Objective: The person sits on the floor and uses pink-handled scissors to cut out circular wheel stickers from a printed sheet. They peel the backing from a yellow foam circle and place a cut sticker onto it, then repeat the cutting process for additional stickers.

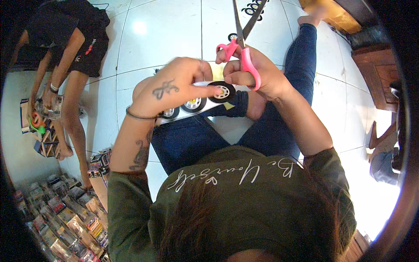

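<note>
At far left, rows of small flat colourful packets (65, 218) lie on the white tiled floor (166, 30), beside another person's crouched legs (72, 109). The left hand (170, 89) is closed on a white card strip printed with black wheel pictures (194, 105), held over the lap. The right hand (257, 76) grips pink-handled scissors (242, 52), blades parted (pointing away). Cutting looks partly done: loose wheel cut-outs (253, 6) already lie on the floor ahead, while several wheels remain on the strip.
</note>
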Tool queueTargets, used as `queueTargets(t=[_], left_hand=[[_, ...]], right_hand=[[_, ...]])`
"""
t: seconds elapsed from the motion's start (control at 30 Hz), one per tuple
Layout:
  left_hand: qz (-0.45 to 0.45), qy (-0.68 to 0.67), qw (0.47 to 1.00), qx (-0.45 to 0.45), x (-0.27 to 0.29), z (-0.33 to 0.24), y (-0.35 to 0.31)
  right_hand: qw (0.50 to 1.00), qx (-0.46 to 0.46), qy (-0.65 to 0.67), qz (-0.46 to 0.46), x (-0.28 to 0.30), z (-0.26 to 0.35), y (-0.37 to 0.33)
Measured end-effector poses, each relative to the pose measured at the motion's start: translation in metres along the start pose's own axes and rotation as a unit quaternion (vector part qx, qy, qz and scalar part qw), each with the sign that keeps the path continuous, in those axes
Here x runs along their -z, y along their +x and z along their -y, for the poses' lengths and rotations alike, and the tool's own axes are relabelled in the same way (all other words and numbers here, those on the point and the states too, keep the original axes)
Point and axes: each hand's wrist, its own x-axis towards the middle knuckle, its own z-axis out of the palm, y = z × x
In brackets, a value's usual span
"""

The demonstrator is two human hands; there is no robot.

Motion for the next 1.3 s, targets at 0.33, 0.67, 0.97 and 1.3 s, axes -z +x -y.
queueTargets(t=[0.33,0.67,0.97,1.3], left_hand=[[-0.289,-0.532,0.794,-0.058,-0.128,0.008,-0.026],[-0.391,-0.437,0.808,0.054,-0.081,-0.017,-0.008],[-0.465,-0.416,0.781,0.009,-0.078,-0.015,-0.013],[-0.506,-0.432,0.745,-0.040,-0.073,-0.015,-0.019]], right_hand=[[0.980,0.041,0.150,-0.127,-0.013,-0.008,-0.005],[0.896,0.197,-0.280,-0.282,-0.002,-0.011,-0.026],[0.989,-0.069,-0.133,0.014,-0.028,-0.031,-0.070],[0.974,-0.152,-0.142,0.084,-0.020,-0.020,-0.064]])
